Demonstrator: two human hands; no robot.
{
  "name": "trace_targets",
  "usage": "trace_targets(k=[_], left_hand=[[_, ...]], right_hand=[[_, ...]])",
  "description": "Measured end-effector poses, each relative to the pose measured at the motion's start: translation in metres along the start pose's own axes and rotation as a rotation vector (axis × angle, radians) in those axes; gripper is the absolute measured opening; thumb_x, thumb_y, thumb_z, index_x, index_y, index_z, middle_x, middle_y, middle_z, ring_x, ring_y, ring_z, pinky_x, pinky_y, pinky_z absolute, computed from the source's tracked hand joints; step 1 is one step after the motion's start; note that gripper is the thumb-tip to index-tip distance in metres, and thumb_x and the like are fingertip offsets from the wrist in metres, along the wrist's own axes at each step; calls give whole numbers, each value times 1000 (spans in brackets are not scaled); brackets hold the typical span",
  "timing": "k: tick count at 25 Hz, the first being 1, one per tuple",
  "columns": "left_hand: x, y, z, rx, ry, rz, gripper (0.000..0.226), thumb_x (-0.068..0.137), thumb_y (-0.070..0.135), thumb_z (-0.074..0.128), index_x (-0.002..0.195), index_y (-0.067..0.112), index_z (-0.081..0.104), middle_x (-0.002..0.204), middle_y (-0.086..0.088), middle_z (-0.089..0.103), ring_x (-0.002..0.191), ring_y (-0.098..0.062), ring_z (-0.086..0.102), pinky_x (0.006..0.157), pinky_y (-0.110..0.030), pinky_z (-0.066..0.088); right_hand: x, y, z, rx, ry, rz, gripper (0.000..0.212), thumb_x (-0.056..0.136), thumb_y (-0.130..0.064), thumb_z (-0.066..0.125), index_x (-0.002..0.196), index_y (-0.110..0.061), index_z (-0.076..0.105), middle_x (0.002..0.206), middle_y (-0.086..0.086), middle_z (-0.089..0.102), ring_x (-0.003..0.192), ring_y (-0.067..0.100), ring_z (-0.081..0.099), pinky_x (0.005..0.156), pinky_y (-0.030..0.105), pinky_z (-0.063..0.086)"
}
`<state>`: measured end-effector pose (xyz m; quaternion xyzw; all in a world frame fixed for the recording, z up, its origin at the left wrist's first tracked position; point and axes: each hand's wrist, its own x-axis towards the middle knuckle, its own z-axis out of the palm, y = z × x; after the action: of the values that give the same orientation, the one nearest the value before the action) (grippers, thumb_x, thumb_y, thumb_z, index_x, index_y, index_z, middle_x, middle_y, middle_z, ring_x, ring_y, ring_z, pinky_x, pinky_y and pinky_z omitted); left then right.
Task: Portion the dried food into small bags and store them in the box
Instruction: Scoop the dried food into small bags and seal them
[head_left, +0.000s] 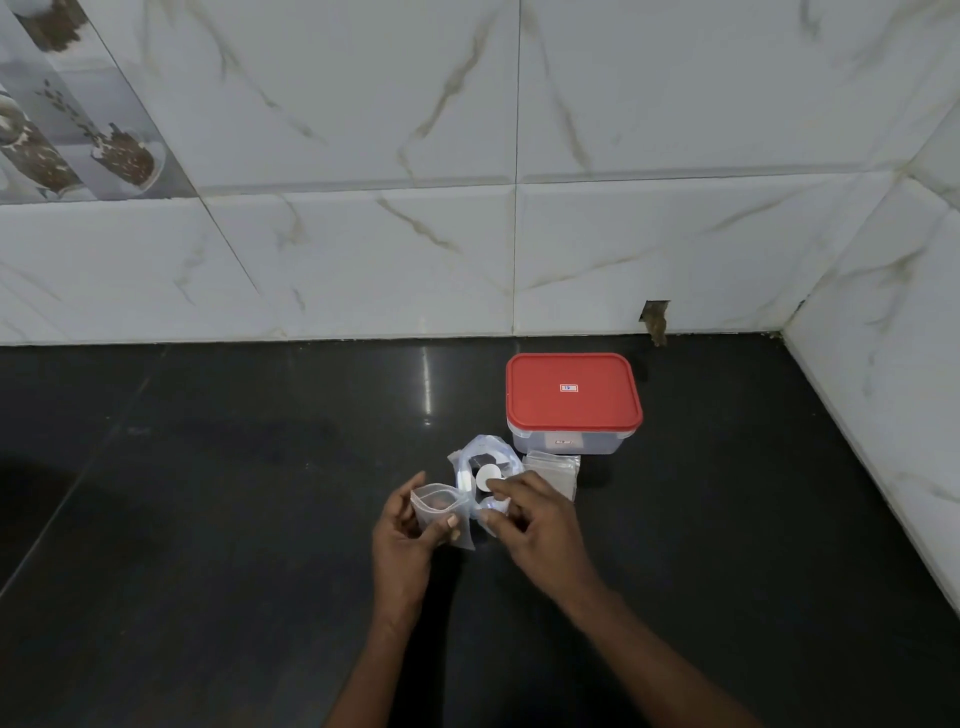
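Head view: the left hand (410, 525) holds 1 small bag (439, 506), mouth open and fingers curled round it, above the black counter (208, 519). The right hand (537, 525) pinches the large food bag (485, 470) just beside it. The box (571, 405) stands behind them, its red lid on. Pieces could miss the narrow mouth and scatter if the small bag sags shut.

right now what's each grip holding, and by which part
The left grip pinches a small clear zip bag by its side edge, below the open mouth. The right grip pinches the larger clear pouch at its near edge.
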<state>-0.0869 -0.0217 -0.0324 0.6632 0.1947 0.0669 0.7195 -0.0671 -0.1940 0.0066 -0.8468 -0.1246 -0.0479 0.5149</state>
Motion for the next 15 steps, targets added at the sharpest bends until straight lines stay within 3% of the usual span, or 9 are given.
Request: trace_targets(k=[3, 5, 8, 12, 15], left_hand=[[-1, 17, 4, -20, -34, 70, 60, 75, -16, 75, 124, 17, 64, 108, -13, 74, 96, -24, 73, 73, -32, 62], [-1, 28, 8, -27, -76, 107, 57, 75, -16, 75, 122, 15, 64, 105, -11, 75, 92, -19, 74, 69, -24, 60], [1, 41, 15, -90, -125, 122, 41, 78, -17, 70, 113, 4, 66, 101, -13, 77, 90, -20, 75, 75, -29, 59], [2, 49, 38, -118, -128, 106, 27, 80, -16, 69, 101, 1, 71, 91, -14, 78, 80, -19, 74, 73, -28, 60], [0, 49, 50, -158, -158, 70, 36, 79, -15, 70, 112, 0, 67, 94, -8, 79, 84, -17, 75, 71, -26, 60]], right_hand=[[16, -7, 4, 59, -121, 36, 33, 80, -21, 78, 112, -14, 73, 101, -6, 64, 83, 2, 59, 73, 12, 47], [26, -8, 4, 115, -113, 54, 16, 81, -16, 76, 97, -14, 76, 89, -6, 68, 77, 3, 60, 71, 19, 49], [34, -5, -7, 277, 12, 166, 3, 84, -11, 73, 81, -11, 74, 77, -4, 70, 73, 6, 64, 71, 28, 52], [36, 0, -21, 523, -54, 293, 15, 87, -9, 70, 101, -13, 73, 93, 7, 75, 88, 19, 72, 79, 35, 58], [31, 6, -24, 549, 28, 334, 14, 84, -1, 70, 97, -7, 73, 91, 10, 77, 87, 26, 73, 80, 43, 59]])
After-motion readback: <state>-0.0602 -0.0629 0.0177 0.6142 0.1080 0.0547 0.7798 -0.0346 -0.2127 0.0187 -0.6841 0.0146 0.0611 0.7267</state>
